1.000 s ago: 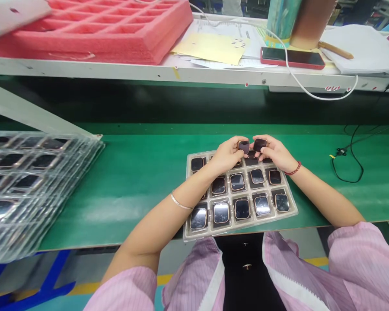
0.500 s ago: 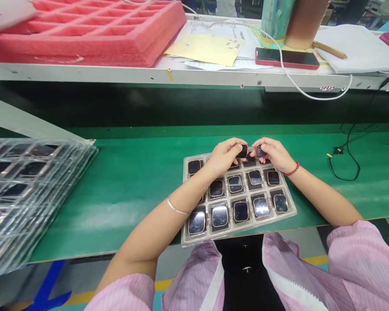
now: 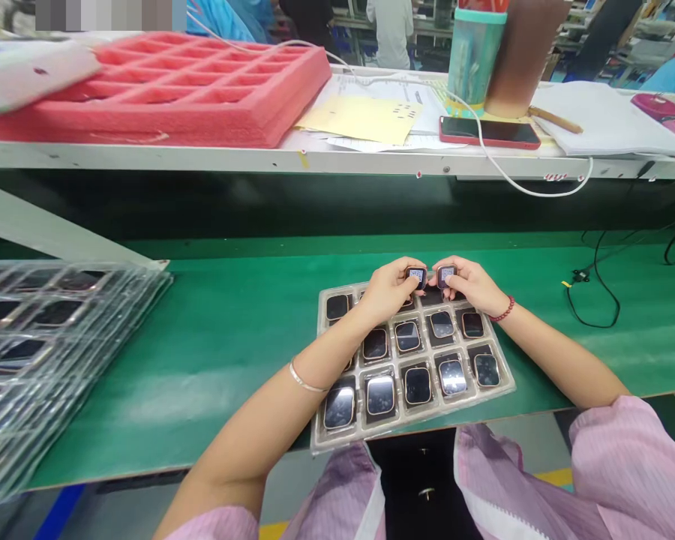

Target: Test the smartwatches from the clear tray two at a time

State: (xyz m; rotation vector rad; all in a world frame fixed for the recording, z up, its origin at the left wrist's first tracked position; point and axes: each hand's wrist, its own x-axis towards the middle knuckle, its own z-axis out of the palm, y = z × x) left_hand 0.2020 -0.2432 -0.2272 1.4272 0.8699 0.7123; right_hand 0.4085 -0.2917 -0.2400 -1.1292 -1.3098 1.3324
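Over the back row of a clear plastic tray (image 3: 435, 407), my left hand (image 3: 391, 286) pinches a small square watch-like device (image 3: 415, 277) with a lit screen. Close beside it, my right hand (image 3: 473, 285) grips a second such device (image 3: 446, 276), its screen also lit. The two devices are a little apart. Several dark-screened devices with gold-coloured rims, one of them at the tray's front (image 3: 418, 385), lie in the compartments. My fingers partly hide the back row.
A stack of clear trays with dark devices (image 3: 61, 352) stands at the left on the green table (image 3: 219, 360). Above, a shelf (image 3: 371, 161) bears red foam (image 3: 202, 124), papers, a phone (image 3: 489, 133) and cups. Black cables (image 3: 596, 300) lie at the right. People stand beyond.
The screens of both held devices now show lit patterns; before, they looked dark. The view has tilted up, so the whole scene sits slightly lower. My hands still hold the devices over the tray.
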